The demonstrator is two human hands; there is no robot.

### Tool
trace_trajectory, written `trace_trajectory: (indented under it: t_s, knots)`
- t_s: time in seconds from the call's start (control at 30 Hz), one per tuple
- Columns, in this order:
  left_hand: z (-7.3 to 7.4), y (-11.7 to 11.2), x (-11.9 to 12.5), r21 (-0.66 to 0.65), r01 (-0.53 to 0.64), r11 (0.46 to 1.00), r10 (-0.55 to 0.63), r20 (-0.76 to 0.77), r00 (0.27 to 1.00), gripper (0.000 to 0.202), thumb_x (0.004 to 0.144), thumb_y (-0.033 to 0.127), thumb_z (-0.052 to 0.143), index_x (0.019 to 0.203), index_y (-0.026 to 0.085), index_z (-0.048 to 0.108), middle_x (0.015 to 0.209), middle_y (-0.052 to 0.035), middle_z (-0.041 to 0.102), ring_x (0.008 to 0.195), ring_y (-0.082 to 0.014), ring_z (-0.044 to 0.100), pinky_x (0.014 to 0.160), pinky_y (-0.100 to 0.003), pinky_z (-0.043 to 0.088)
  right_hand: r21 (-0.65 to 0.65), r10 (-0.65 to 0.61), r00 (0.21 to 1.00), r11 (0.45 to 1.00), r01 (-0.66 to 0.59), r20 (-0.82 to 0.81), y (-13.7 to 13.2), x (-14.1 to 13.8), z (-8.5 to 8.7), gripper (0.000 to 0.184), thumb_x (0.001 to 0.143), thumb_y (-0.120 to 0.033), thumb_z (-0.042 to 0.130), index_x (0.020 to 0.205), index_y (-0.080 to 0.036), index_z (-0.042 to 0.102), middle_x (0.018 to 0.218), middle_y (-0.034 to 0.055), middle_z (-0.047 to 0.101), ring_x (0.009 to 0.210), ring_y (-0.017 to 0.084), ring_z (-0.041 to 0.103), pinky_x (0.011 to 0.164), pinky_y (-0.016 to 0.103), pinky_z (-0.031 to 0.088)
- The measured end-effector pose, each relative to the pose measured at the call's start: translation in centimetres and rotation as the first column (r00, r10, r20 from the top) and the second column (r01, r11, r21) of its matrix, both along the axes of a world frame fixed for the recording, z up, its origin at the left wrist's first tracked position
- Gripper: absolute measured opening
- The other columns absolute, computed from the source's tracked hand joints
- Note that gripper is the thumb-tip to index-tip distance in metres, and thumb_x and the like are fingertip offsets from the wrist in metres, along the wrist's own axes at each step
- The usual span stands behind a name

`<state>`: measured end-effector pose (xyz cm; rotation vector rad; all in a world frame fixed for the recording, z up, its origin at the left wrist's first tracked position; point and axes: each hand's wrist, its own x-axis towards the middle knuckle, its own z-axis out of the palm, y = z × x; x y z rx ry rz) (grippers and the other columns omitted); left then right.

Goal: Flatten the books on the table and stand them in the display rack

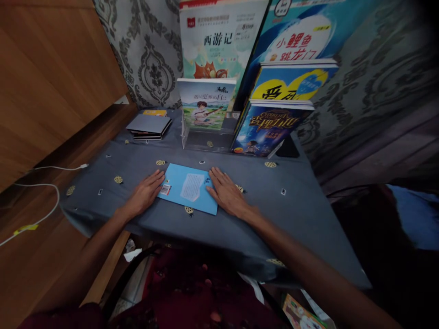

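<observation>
A thin light-blue book (176, 179) lies on the grey cloth-covered table in front of me, its barcode side facing up. At its left end my left hand (146, 191) rests flat with the fingers stretched out, their tips at the book's edge. My right hand (225, 191) lies at the opposite end, fingers extended, and its thumb and fingertips touch the book's right edge. Neither hand grips anything. Beyond the book, a clear acrylic stand (197, 138) holds a book with a guitar player on its cover (206, 103).
Larger books, including a teal one (219, 50), stand behind. To the right, a dark-blue book (265, 128) leans before a yellow-and-blue book (291, 82). A small stack of books (150, 125) lies at the back left. A white cable (56, 201) hangs beside the table's left edge.
</observation>
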<state>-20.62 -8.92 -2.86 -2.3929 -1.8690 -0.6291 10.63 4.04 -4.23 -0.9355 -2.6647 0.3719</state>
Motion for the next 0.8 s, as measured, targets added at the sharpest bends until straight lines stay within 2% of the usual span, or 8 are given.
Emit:
trace_trajectory:
  t_s: [0.2,0.37,0.5,0.8]
  knots:
    - [0.3,-3.6,1.7,0.110,-0.006,0.994,0.017,-0.106,0.994,0.039,0.105,0.030,0.039,0.140,0.023,0.054,0.140,-0.0091,0.062,0.135,-0.0254,0.053,0.110,-0.049,0.047,-0.001,-0.015,0.999,1.000,0.015,0.032,-0.2,-0.2,0.4,0.069,0.103,-0.052,0.022,0.155,-0.007,0.033,0.161,0.0190,0.032,0.151,0.030,0.026,0.123,0.052,0.024]
    - [0.9,-5.4,5.3,0.116,0.034,0.993,-0.011,-0.194,0.981,0.041,0.104,0.022,0.041,0.143,0.019,0.051,0.141,-0.0110,0.061,0.135,-0.0245,0.053,0.112,-0.046,0.044,-0.005,-0.024,0.999,1.000,0.024,0.046,-0.3,-0.3,0.7,0.068,0.103,-0.050,0.025,0.153,-0.005,0.035,0.160,0.0197,0.033,0.150,0.030,0.027,0.124,0.049,0.024]
    - [1.2,-5.4,8.8,0.086,0.105,0.991,-0.089,-0.172,0.981,0.039,0.103,0.018,0.040,0.140,0.014,0.053,0.140,-0.0126,0.061,0.135,-0.0232,0.053,0.113,-0.045,0.042,0.002,-0.020,0.999,1.000,0.020,0.038,-0.4,-0.2,0.7,0.069,0.103,-0.050,0.023,0.152,-0.003,0.036,0.160,0.0209,0.034,0.150,0.030,0.029,0.124,0.049,0.024]
    - [1.0,-3.0,16.5,0.009,0.260,0.966,-0.256,-0.145,0.956,0.037,0.103,0.016,0.037,0.135,0.010,0.055,0.140,-0.0142,0.061,0.136,-0.0238,0.052,0.114,-0.046,0.041,0.009,-0.031,1.000,0.999,0.031,0.003,-0.4,-0.4,0.6,0.063,0.102,-0.043,0.030,0.149,-0.003,0.040,0.157,0.0219,0.039,0.148,0.031,0.033,0.122,0.050,0.026]
